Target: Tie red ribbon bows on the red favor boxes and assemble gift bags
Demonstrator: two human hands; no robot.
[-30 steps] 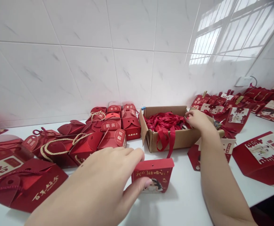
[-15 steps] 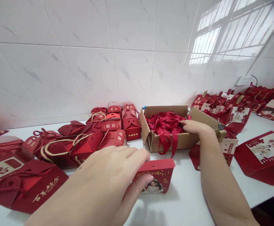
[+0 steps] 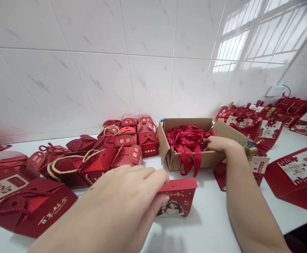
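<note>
My left hand (image 3: 124, 198) rests on a small red gift box (image 3: 179, 198) printed with a cartoon bride; the fingers lie over its top edge and the thumb presses its front, holding it upright on the white counter (image 3: 208, 221). My right hand (image 3: 218, 143) reaches into a brown cardboard box (image 3: 208, 158) full of red ribbons (image 3: 186, 138), its fingers curled down among them. Whether it grips a ribbon is hidden. Two ribbon ends hang over the box's front wall.
Folded red gift boxes with rope handles (image 3: 108, 147) crowd the counter to the left, against the white tiled wall. Flat red bags (image 3: 29, 207) lie at the near left. More red bags and cards (image 3: 295, 172) cover the counter to the right.
My right hand has moved from the box's right rim down and leftward into the ribbons. My left hand has closed a little more over the small box, which has hardly moved.
</note>
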